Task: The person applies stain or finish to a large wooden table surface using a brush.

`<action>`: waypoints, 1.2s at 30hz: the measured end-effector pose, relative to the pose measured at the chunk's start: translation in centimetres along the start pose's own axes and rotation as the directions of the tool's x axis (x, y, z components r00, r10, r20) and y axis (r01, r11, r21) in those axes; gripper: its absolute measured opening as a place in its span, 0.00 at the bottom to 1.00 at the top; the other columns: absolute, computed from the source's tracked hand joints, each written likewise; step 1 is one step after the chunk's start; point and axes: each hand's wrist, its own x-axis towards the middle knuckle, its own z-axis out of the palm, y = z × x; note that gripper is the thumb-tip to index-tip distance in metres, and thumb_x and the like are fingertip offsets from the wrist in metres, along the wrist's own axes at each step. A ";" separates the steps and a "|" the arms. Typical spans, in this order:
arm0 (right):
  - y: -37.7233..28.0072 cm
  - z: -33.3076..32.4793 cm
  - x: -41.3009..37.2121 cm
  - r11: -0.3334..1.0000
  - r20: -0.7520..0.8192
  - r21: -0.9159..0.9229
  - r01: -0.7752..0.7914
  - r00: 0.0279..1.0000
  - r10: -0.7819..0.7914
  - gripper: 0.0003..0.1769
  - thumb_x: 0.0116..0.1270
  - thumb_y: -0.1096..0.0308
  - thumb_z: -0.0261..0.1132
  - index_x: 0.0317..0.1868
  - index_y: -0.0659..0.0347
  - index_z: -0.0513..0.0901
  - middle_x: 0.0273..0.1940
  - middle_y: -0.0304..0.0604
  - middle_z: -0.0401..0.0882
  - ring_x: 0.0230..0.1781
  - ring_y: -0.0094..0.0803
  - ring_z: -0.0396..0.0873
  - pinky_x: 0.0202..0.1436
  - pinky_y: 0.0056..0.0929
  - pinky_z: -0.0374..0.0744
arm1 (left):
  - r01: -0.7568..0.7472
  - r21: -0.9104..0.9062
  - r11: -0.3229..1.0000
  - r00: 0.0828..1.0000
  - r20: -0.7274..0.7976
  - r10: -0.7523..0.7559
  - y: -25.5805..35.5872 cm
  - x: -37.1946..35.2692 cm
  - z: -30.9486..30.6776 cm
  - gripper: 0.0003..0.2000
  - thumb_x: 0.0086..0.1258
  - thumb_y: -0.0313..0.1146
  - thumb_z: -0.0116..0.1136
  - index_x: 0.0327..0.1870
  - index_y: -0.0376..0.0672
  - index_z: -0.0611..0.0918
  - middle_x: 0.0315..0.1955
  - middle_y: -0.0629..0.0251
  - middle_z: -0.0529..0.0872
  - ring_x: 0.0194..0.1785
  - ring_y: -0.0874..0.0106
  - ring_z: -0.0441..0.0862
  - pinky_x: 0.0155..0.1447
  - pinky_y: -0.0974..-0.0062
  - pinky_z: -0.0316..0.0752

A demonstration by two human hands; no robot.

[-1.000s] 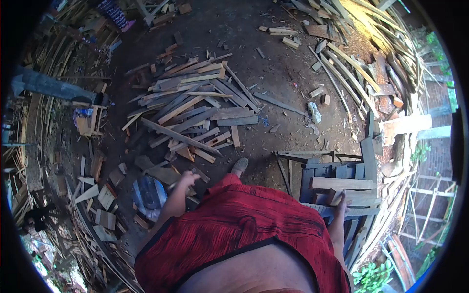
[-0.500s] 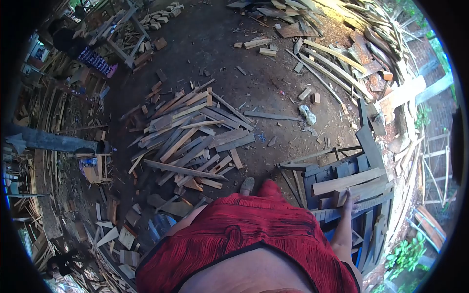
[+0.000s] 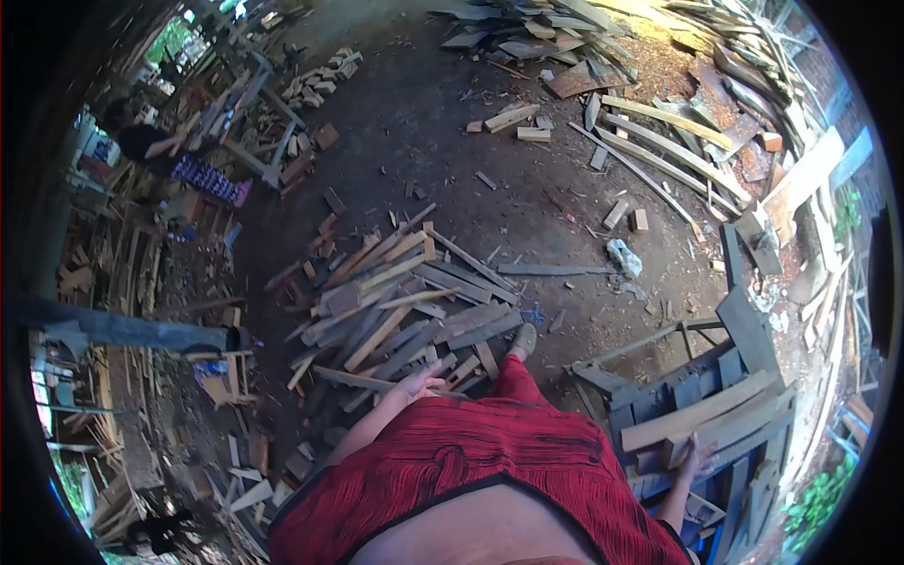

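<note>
My left hand (image 3: 414,385) is out in front of my red clothing, empty, with its fingers apart. In this view it overlaps the near edge of a heap of wooden offcuts (image 3: 395,306). On the other side, my right hand (image 3: 695,459) is open with its fingers stretched, right at the edge of a greyish plank (image 3: 739,421). A paler plank (image 3: 692,411) lies beside that one, both resting on a dark wooden frame (image 3: 664,397).
A person (image 3: 151,146) stands by a workbench (image 3: 235,104) at the far left. Long timber is stacked at the far right (image 3: 673,155). A crumpled white bag (image 3: 623,257) and small blocks lie on the dirt floor. A grey post (image 3: 132,325) juts in from the left.
My left hand has come into view over the near edge of the wood heap. One foot has stepped forward. The right hand stays beside the planks, its fingers now more spread.
</note>
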 end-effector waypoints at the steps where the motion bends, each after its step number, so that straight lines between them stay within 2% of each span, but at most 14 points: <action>1: 1.0 0.7 0.7 0.988 -0.065 -0.115 0.100 0.992 -0.108 0.56 0.52 0.25 0.57 0.75 0.40 0.46 0.74 0.62 0.37 0.75 0.56 0.33 0.73 0.53 0.35 | 0.007 0.020 1.000 1.000 -0.014 -0.006 2.8 0.4 -0.4 0.43 0.63 0.63 0.53 0.74 0.54 0.49 0.70 0.44 0.55 0.52 0.52 0.80 0.52 0.51 0.77; 3: 0.3 -0.1 0.1 0.987 -0.019 -0.158 0.026 0.999 -0.030 0.55 0.53 0.27 0.58 0.75 0.42 0.46 0.74 0.59 0.40 0.74 0.54 0.39 0.74 0.49 0.43 | 0.104 0.503 0.858 0.990 -0.136 -0.040 8.9 1.9 -0.6 0.40 0.64 0.59 0.55 0.72 0.49 0.56 0.57 0.44 0.74 0.40 0.55 0.85 0.42 0.58 0.82; 4: -0.3 -0.1 0.0 0.987 -0.019 -0.161 0.010 1.000 -0.013 0.55 0.53 0.27 0.58 0.75 0.42 0.46 0.74 0.59 0.40 0.74 0.54 0.39 0.74 0.49 0.43 | 0.051 0.516 0.855 0.991 -0.133 0.021 10.9 2.8 -1.0 0.37 0.64 0.54 0.58 0.69 0.46 0.61 0.41 0.48 0.82 0.30 0.60 0.85 0.31 0.66 0.82; 7: -0.2 -0.6 0.5 0.980 0.022 -0.188 -0.058 0.998 0.063 0.55 0.54 0.31 0.60 0.75 0.45 0.47 0.74 0.59 0.42 0.74 0.54 0.41 0.74 0.48 0.45 | 0.074 0.566 0.821 0.941 -0.312 0.130 16.0 4.8 -2.0 0.36 0.64 0.50 0.59 0.69 0.45 0.60 0.39 0.48 0.82 0.27 0.61 0.84 0.25 0.71 0.80; 12: -1.7 -0.4 0.9 0.993 0.022 -0.093 -0.069 0.997 0.072 0.55 0.52 0.36 0.64 0.75 0.47 0.49 0.73 0.60 0.46 0.74 0.52 0.43 0.73 0.47 0.49 | 0.067 0.455 0.888 0.922 -0.368 0.120 17.9 6.3 -4.3 0.38 0.62 0.50 0.60 0.71 0.49 0.57 0.57 0.47 0.71 0.31 0.52 0.84 0.29 0.55 0.81; 15: -3.7 -0.7 0.9 0.976 0.068 -0.138 -0.167 0.982 0.177 0.54 0.53 0.35 0.63 0.74 0.47 0.50 0.72 0.61 0.46 0.74 0.52 0.45 0.73 0.48 0.51 | 0.144 0.609 0.780 0.942 -0.327 0.081 18.1 6.7 -6.1 0.36 0.62 0.49 0.60 0.70 0.48 0.60 0.53 0.51 0.75 0.29 0.55 0.83 0.28 0.57 0.81; 23: -21.9 -5.3 -2.4 0.898 -0.200 -0.194 -0.395 0.912 0.358 0.44 0.62 0.33 0.54 0.65 0.64 0.68 0.72 0.60 0.49 0.71 0.55 0.50 0.71 0.49 0.54 | 0.052 0.640 0.766 0.953 -0.261 0.153 29.2 13.9 -6.1 0.34 0.62 0.48 0.60 0.67 0.47 0.63 0.49 0.53 0.77 0.29 0.57 0.83 0.28 0.60 0.81; 24: -23.0 -3.9 -1.8 0.954 -0.380 -0.220 -0.201 0.919 0.106 0.40 0.63 0.39 0.56 0.62 0.66 0.72 0.62 0.58 0.67 0.61 0.50 0.67 0.64 0.48 0.63 | 0.049 0.641 0.766 0.953 -0.258 0.156 30.6 14.7 -6.5 0.34 0.62 0.48 0.60 0.67 0.47 0.63 0.49 0.53 0.77 0.28 0.58 0.83 0.27 0.60 0.80; 25: -24.9 -2.9 -0.2 0.954 -0.385 -0.222 -0.202 0.917 0.105 0.40 0.63 0.39 0.56 0.62 0.66 0.72 0.62 0.58 0.67 0.61 0.50 0.67 0.64 0.48 0.63 | 0.046 0.643 0.765 0.954 -0.255 0.157 32.2 15.4 -6.8 0.33 0.62 0.48 0.60 0.67 0.47 0.63 0.48 0.53 0.77 0.28 0.58 0.83 0.27 0.60 0.80; 27: -29.6 -1.0 3.4 0.804 0.080 -0.584 -0.111 0.978 0.194 0.33 0.66 0.42 0.53 0.62 0.57 0.71 0.65 0.48 0.65 0.67 0.46 0.61 0.66 0.54 0.56 | 0.035 0.646 0.762 0.956 -0.243 0.162 35.8 17.3 -7.4 0.33 0.62 0.48 0.60 0.66 0.46 0.64 0.48 0.53 0.78 0.28 0.58 0.83 0.27 0.61 0.80; 29: -35.5 3.6 3.9 0.787 -0.196 -0.618 -0.003 0.969 -0.150 0.18 0.68 0.56 0.50 0.48 0.55 0.81 0.42 0.46 0.83 0.45 0.42 0.80 0.62 0.48 0.66 | 0.010 0.648 0.762 0.957 -0.227 0.180 40.8 19.7 -8.1 0.32 0.62 0.48 0.60 0.66 0.46 0.65 0.47 0.54 0.78 0.28 0.59 0.83 0.27 0.61 0.80; 33: -49.7 12.5 4.4 0.825 0.086 -0.553 0.117 0.993 -0.082 0.18 0.66 0.58 0.51 0.41 0.61 0.83 0.38 0.55 0.82 0.41 0.43 0.82 0.51 0.45 0.76 | -0.065 0.646 0.761 0.947 -0.200 0.250 55.3 24.4 -10.6 0.31 0.62 0.47 0.60 0.65 0.46 0.66 0.45 0.55 0.79 0.28 0.60 0.83 0.26 0.62 0.80; 35: -58.3 14.9 1.6 0.934 0.114 -0.282 0.222 0.974 -0.197 0.19 0.65 0.60 0.50 0.32 0.63 0.84 0.36 0.57 0.82 0.37 0.46 0.83 0.40 0.45 0.80 | -0.062 0.632 0.773 0.950 -0.199 0.239 59.4 25.3 -11.6 0.30 0.62 0.47 0.60 0.64 0.45 0.67 0.44 0.55 0.80 0.28 0.61 0.83 0.26 0.63 0.80; 36: -61.5 16.4 2.0 0.791 0.253 -0.420 0.445 0.895 -0.368 0.19 0.64 0.59 0.51 0.33 0.64 0.84 0.36 0.57 0.82 0.36 0.47 0.83 0.38 0.44 0.80 | -0.049 0.634 0.772 0.952 -0.205 0.229 60.9 25.0 -12.6 0.30 0.62 0.47 0.60 0.64 0.45 0.67 0.44 0.55 0.80 0.27 0.61 0.83 0.26 0.63 0.80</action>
